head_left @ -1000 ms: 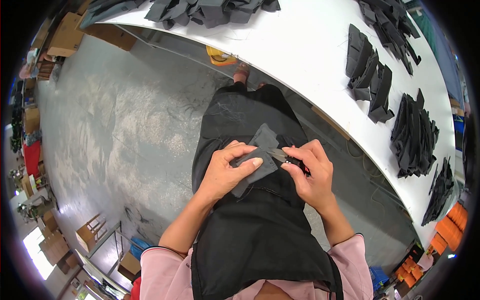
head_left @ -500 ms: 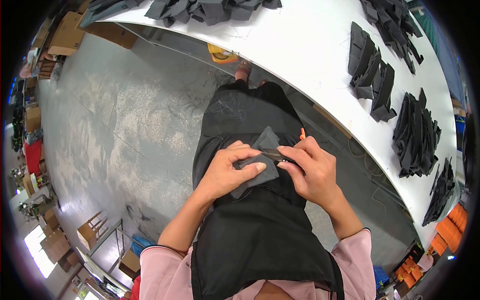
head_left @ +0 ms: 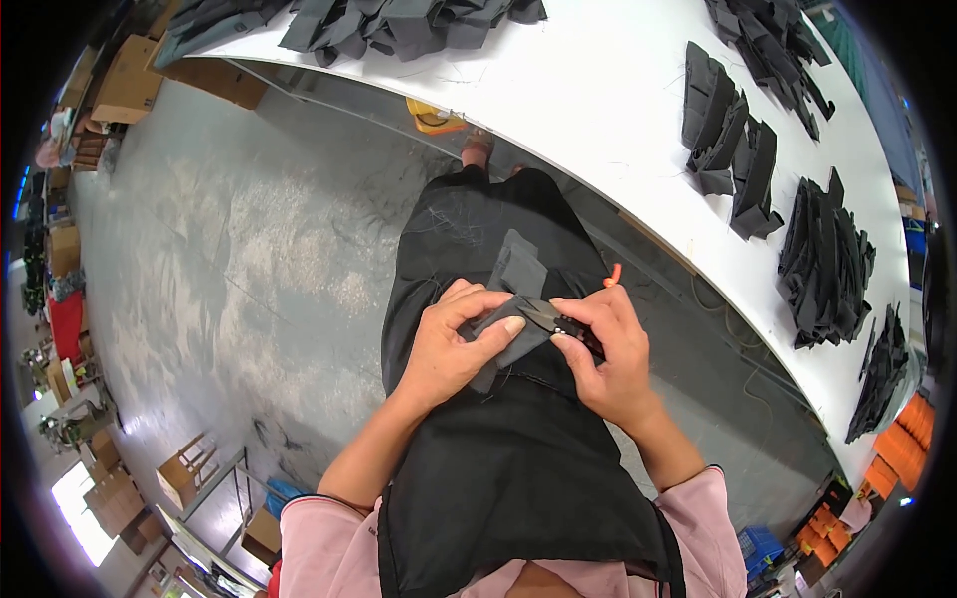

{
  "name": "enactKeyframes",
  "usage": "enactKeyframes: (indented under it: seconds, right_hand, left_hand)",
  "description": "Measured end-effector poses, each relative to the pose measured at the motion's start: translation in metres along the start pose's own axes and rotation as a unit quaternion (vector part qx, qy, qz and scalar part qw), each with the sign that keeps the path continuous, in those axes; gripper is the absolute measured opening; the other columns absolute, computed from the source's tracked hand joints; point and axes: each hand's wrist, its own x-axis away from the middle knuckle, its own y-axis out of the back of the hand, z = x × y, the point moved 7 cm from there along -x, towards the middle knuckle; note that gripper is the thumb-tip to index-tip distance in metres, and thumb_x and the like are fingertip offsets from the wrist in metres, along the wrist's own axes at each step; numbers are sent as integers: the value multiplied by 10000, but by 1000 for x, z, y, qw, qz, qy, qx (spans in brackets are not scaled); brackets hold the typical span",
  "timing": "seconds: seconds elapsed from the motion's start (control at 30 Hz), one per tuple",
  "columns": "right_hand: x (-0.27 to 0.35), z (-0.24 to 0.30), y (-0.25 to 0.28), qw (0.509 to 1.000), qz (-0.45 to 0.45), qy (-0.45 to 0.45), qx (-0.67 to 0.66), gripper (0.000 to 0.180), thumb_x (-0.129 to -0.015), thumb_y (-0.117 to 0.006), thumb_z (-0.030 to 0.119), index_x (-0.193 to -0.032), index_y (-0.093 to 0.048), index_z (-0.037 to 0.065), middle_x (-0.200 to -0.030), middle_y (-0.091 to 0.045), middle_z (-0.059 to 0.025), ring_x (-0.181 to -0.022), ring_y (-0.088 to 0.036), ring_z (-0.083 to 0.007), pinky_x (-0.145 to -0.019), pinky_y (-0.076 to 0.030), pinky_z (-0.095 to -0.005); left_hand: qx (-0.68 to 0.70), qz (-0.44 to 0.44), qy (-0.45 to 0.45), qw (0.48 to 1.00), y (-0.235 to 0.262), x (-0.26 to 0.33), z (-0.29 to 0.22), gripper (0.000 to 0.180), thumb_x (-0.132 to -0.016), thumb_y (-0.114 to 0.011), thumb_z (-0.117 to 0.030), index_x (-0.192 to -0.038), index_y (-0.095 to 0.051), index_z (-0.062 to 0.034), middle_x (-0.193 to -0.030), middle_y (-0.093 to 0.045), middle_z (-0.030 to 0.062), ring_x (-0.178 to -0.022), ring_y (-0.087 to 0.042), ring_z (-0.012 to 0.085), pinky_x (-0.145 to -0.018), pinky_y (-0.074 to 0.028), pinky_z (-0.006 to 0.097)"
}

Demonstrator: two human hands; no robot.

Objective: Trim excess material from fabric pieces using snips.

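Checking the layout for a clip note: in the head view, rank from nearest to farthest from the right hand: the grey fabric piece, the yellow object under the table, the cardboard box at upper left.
1. Grey fabric piece, touching the right hand, over the lap.
2. Yellow object, ahead under the table edge.
3. Cardboard box, far upper left on the floor.

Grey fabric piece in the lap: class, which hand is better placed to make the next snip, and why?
Right. The right hand holds the small snips, blades at the grey fabric piece. The left hand only pins the fabric flat, so it likely keeps steadying.
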Motion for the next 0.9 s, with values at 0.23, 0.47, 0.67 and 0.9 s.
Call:
enactKeyframes:
  seconds: [0.23,0.47,0.67,0.9]
  right_hand:
    - [4,2,-12,996,-13,37,74,335,-730,-688,-3,-1054,-613,37,-819,-525,-91,-612,-570,-219,-517,-469,-315]
    - [-6,-5,-4,998,-62,-11,-2,225,-754,-655,-8,-977,-632,16,-792,-510,-100,-626,-549,-218,-533,-452,-308]
    - [20,-16,5,995,-58,-77,-6,260,-753,-664,3,-1011,-632,27,-798,-517,-97,-642,-545,-216,-530,-443,-294]
    - [10,-3,-7,996,-43,-2,77,317,-721,-697,14,-1029,-622,40,-811,-527,-85,-593,-565,-220,-528,-462,-306]
  left_hand:
    - [78,-27,54,995,-3,7,13,241,-796,-697,-122,-1006,-656,-12,-809,-562,22,-798,-485,109,-732,-395,241]
    - [78,-54,72,993,-4,8,22,186,-821,-670,-118,-962,-641,0,-841,-570,22,-774,-488,99,-710,-407,236]
    - [107,-93,89,986,0,7,23,166,-846,-641,-116,-949,-610,10,-816,-553,15,-771,-476,85,-724,-405,223]
    - [74,-86,58,992,-1,9,21,148,-860,-620,-103,-951,-597,11,-837,-558,-3,-769,-460,64,-714,-400,208]
